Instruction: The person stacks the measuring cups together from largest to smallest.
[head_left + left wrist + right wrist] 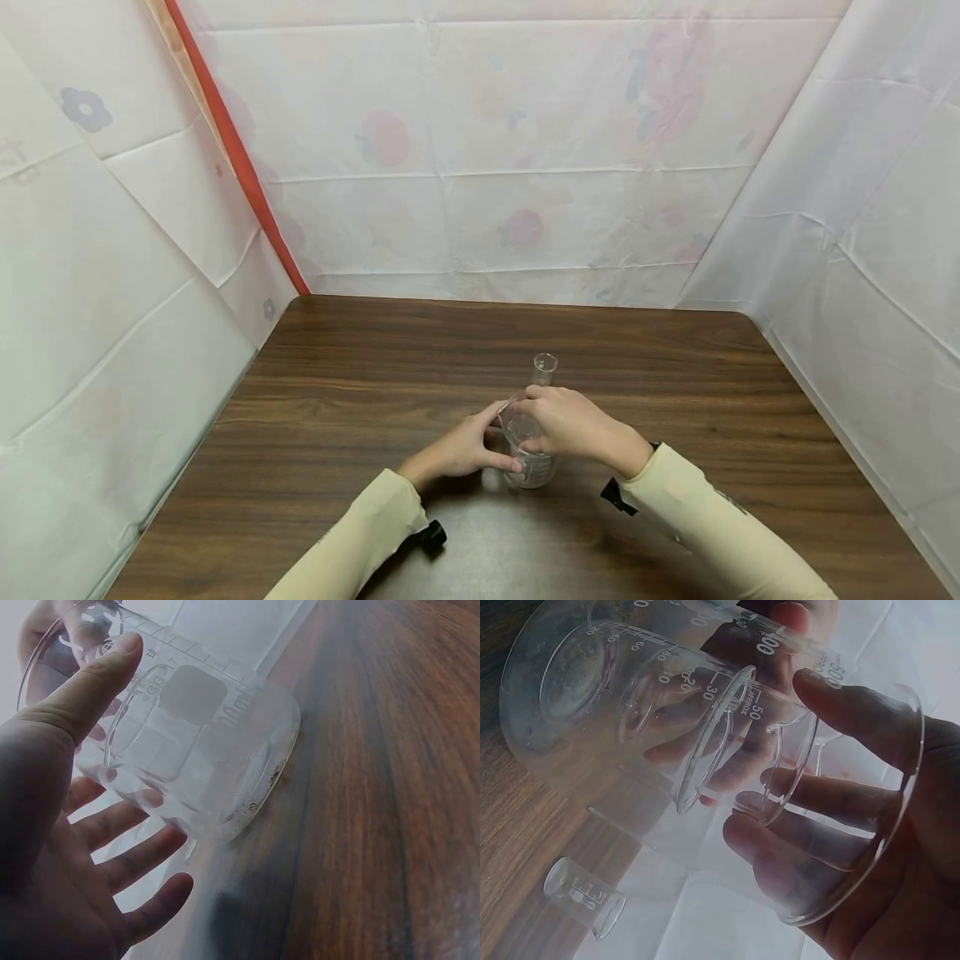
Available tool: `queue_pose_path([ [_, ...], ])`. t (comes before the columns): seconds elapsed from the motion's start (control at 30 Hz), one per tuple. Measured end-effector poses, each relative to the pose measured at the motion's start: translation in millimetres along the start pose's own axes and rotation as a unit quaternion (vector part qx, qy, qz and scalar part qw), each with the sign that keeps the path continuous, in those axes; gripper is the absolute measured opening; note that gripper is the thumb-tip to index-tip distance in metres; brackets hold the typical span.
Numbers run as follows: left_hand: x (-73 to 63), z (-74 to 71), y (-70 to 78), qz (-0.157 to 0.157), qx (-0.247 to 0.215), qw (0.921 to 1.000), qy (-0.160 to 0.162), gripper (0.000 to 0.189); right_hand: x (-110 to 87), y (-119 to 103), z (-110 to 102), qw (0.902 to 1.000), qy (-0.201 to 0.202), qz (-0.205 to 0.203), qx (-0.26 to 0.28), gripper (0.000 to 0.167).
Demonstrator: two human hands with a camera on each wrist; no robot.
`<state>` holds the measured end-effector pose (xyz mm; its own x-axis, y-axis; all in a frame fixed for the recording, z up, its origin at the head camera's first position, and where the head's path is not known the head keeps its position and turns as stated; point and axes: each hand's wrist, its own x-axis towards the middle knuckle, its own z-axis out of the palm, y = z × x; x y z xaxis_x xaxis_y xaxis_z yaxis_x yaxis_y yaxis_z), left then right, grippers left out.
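A large clear glass beaker with printed markings stands on the table in front of me. My left hand holds its left side, with the thumb on the glass and the other fingers spread around the far side. My right hand reaches in over the rim from the right. In the right wrist view, its fingertips pinch near the rim of a small beaker inside the large one. Another beaker's rim shows around that small beaker, so they look nested.
Just behind the large beaker stands a separate small glass beaker, partly hidden by my right hand. The dark wooden table is bordered by white patterned sheets at the back and both sides. A red strip runs along the left corner.
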<state>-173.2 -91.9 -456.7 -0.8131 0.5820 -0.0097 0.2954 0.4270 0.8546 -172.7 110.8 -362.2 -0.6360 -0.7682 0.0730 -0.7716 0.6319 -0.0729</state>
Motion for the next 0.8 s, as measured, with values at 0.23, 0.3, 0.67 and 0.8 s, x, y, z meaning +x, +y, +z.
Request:
queue_pose_path([
  [0.23,-0.8,-0.2,1.4,0.003,0.0,1.0,0.0,0.088,0.8,-0.5,1.8,0.9999,0.004,-0.01,-0.01,0.047],
  [0.3,-0.7,-0.2,1.6,0.004,-0.003,1.0,0.0,0.088,1.0,-0.5,2.6,0.9998,0.004,-0.012,-0.012,0.046],
  [0.67,0.0,0.8,1.2,0.004,-0.007,1.0,0.005,0.087,4.4,0.3,4.8,0.9998,-0.009,-0.013,-0.011,0.043],
  [0.8,-0.1,1.3,1.6,0.004,-0.01,0.9999,0.006,0.087,4.2,0.6,5.8,0.9997,-0.01,-0.017,-0.016,0.042],
])
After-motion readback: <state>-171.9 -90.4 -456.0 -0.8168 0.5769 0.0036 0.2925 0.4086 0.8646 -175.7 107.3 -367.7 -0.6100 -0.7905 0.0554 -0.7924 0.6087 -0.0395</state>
